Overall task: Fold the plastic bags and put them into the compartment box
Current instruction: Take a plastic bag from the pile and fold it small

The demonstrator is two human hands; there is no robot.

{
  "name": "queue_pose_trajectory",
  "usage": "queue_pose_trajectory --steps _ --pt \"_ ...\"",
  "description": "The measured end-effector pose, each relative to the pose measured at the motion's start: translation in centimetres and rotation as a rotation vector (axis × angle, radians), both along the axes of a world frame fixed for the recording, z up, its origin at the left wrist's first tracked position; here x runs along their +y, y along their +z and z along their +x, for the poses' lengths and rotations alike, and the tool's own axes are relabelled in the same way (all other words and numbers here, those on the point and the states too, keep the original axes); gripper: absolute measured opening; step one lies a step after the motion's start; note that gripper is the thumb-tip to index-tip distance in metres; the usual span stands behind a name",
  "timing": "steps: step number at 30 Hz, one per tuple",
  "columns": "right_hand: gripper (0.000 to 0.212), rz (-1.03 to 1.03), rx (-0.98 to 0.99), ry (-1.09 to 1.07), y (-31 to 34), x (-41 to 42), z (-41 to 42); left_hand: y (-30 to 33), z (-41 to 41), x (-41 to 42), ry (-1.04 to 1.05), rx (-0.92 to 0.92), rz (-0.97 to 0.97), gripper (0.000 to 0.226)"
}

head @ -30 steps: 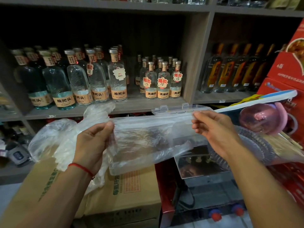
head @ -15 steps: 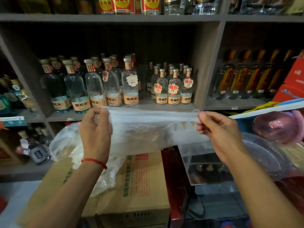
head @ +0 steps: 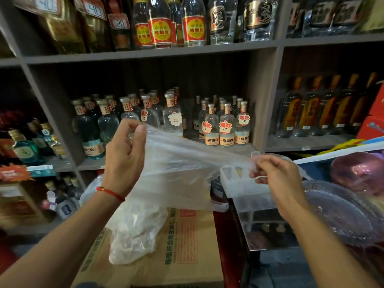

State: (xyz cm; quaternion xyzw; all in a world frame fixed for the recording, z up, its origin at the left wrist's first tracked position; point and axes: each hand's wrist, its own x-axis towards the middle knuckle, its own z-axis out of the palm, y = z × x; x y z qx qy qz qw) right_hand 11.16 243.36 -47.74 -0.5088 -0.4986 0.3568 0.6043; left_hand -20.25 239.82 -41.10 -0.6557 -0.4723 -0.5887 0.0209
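A clear plastic bag (head: 182, 169) is stretched in the air between my two hands. My left hand (head: 124, 154), raised higher, pinches its upper left corner. My right hand (head: 274, 179) pinches the bag's right end, lower down. Behind the bag's right part stands the translucent compartment box (head: 239, 183), partly veiled by the plastic. A heap of more clear plastic bags (head: 133, 231) lies on a cardboard carton (head: 187, 246) below my left wrist.
Shelves (head: 145, 53) full of glass bottles (head: 226, 125) fill the background. A clear plastic tray (head: 336, 215) and a pink round object (head: 357, 171) sit at the right. A red box (head: 374, 113) stands at the far right edge.
My left hand has risen, so the bag now slants down from left to right. The view has tilted upward, showing a higher shelf.
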Motion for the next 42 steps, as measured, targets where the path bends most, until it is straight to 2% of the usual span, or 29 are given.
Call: queue_pose_trajectory --steps 2,3,5,8,10,12,15,17,19,21,22,24,26,27,29,32,35,39,42 --pt "0.014 0.086 -0.189 -0.081 0.5 -0.4 -0.1 1.5 0.6 -0.1 -0.049 0.113 -0.004 0.015" --pt "0.022 0.142 -0.279 -0.054 0.9 -0.7 -0.4 2.1 1.0 -0.1 -0.076 0.186 -0.004 0.015" --pt "0.043 0.213 -0.347 0.134 1.6 -1.2 -1.7 2.8 2.3 -0.4 -0.147 0.346 -0.036 0.018" --pt "0.058 0.128 -0.300 0.465 2.0 -2.0 -4.3 3.0 4.1 -0.9 -0.283 0.536 -0.144 0.021" --pt "0.040 0.089 -0.244 0.580 2.1 -2.4 -5.5 3.3 4.2 -0.9 -0.333 0.602 -0.171 0.018" --pt "0.014 0.140 -0.260 0.558 2.2 -2.5 -6.0 4.0 3.6 -0.5 -0.355 0.603 -0.213 0.023" --pt "0.026 0.218 -0.236 0.515 2.1 -2.7 -6.2 5.2 1.9 0.8 -0.323 0.528 -0.336 0.030" --pt "0.026 0.222 -0.181 0.511 2.1 -2.8 -6.3 5.6 0.5 1.9 -0.242 0.422 -0.363 0.031" --pt "0.021 0.209 -0.111 0.474 1.9 -2.7 -6.1 5.2 -0.9 2.8 -0.112 0.218 -0.339 0.036" --pt "0.018 0.185 -0.067 0.403 1.7 -2.2 -5.6 3.6 -1.7 2.9 -0.076 -0.109 -0.372 0.048" --pt "0.017 0.173 -0.053 0.355 1.7 -2.0 -5.3 2.4 -1.5 2.5 -0.162 -0.296 -0.464 0.057" --pt "0.018 0.154 -0.050 0.264 1.3 -1.5 -4.7 -1.0 -0.1 1.2 -0.507 -0.565 -0.713 0.073" --pt "0.022 0.123 -0.060 0.192 0.9 -1.0 -4.3 -4.2 1.9 -0.4 -0.799 -0.697 -0.895 0.069" --pt "0.024 0.113 -0.068 0.157 0.7 -0.7 -4.2 -5.3 2.9 -1.2 -0.845 -0.744 -0.941 0.062" --pt "0.026 0.108 -0.087 0.096 0.4 -0.4 -3.8 -7.0 3.9 -1.7 -0.793 -0.751 -0.921 0.055" --pt "0.027 0.113 -0.121 0.043 0.1 0.1 -2.9 -8.0 3.5 -1.9 -0.667 -0.659 -0.825 0.041" --pt "0.030 0.060 -0.089 0.051 -0.4 0.4 -2.4 -7.9 2.9 -2.1 -0.602 -0.620 -0.766 0.038" --pt "0.047 -0.210 -0.048 0.298 -0.8 0.3 -2.3 -7.3 2.2 -1.9 -0.487 -0.639 -0.679 0.044" --pt "0.055 -0.268 -0.109 0.423 -1.3 -0.1 -2.1 -7.1 1.9 -2.0 -0.408 -0.624 -0.638 0.052"
